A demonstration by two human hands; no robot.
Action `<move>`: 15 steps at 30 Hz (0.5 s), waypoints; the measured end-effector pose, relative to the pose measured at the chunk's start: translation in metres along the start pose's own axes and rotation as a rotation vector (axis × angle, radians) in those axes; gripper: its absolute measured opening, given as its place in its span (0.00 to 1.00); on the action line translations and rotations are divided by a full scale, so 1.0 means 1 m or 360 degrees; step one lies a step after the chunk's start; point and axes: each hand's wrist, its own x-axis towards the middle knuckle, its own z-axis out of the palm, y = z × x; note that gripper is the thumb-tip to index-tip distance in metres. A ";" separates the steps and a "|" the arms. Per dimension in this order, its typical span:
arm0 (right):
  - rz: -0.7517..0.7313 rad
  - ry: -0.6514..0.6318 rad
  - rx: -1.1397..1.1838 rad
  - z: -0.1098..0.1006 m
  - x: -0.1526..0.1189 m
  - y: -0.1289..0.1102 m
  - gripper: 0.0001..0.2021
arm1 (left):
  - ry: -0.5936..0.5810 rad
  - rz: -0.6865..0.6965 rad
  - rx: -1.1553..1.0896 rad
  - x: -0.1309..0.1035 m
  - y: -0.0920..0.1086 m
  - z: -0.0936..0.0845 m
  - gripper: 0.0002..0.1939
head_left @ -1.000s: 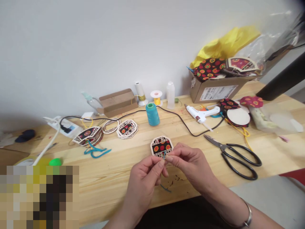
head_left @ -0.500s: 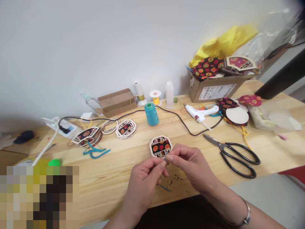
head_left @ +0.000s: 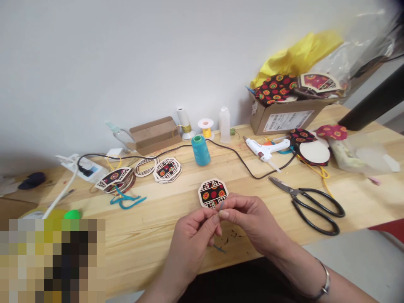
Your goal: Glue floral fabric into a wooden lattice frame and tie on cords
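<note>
My left hand (head_left: pixel 197 229) and my right hand (head_left: pixel 249 214) meet fingertip to fingertip low over the table's front part. Both are closed in a pinch on a thin blue-grey cord (head_left: pixel 220 249). A short bit of it pokes up between the fingers, and its tail hangs below my left hand. Right behind the fingertips lies an octagonal wooden lattice piece (head_left: pixel 213 193) with black flowered fabric inside, its lower edge partly covered by my hands. Beyond it stands a cone of teal thread (head_left: pixel 200 150).
Large black-handled scissors (head_left: pixel 307 206) lie open at right, below a white glue gun (head_left: pixel 267 147). Lattice pieces (head_left: pixel 167 170) and a fan-shaped piece (head_left: pixel 114 179) lie at left, beside a power strip (head_left: pixel 90 170). A cardboard box (head_left: pixel 285 118) of fabric pieces stands back right.
The fingertips have shifted slightly, and a bit of the cord now sticks up between them. Both hands stay in nearly the same place.
</note>
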 end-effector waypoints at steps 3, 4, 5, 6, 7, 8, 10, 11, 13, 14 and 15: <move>0.0021 0.0000 0.0061 0.000 0.000 0.001 0.06 | -0.0013 -0.0018 0.0003 -0.001 0.001 0.001 0.12; 0.0020 0.0002 0.0067 0.000 0.000 0.001 0.06 | -0.0013 -0.0025 0.0012 -0.001 0.001 0.001 0.12; 0.0013 0.0001 0.0064 0.000 0.000 0.001 0.06 | -0.0009 -0.0027 0.0027 -0.002 0.002 0.001 0.12; 0.0001 0.0001 0.0057 0.001 0.000 0.001 0.06 | 0.0004 -0.0027 0.0051 -0.002 0.003 0.001 0.12; -0.0012 0.0001 0.0046 0.001 0.000 0.001 0.07 | 0.0021 -0.0019 0.0085 -0.002 0.004 0.001 0.11; -0.0023 0.0004 0.0036 0.001 0.000 0.001 0.07 | 0.0039 0.0004 0.0131 -0.002 0.005 0.001 0.10; -0.0038 0.0026 0.0025 0.000 0.000 -0.001 0.08 | 0.0058 0.0096 0.0276 -0.001 0.007 0.000 0.09; -0.0049 0.0041 0.0026 -0.001 0.000 -0.001 0.08 | 0.0056 0.0164 0.0361 -0.001 0.008 -0.001 0.08; -0.0082 0.0071 0.0038 -0.004 0.000 -0.004 0.07 | 0.0033 0.0299 0.0512 -0.001 0.008 -0.002 0.07; -0.0101 0.0072 0.0057 -0.005 0.000 -0.005 0.07 | 0.0019 0.0347 0.0569 -0.001 0.008 -0.003 0.07; -0.0115 0.0060 0.0093 -0.006 -0.001 -0.007 0.07 | -0.0002 0.0383 0.0613 -0.001 0.007 -0.003 0.07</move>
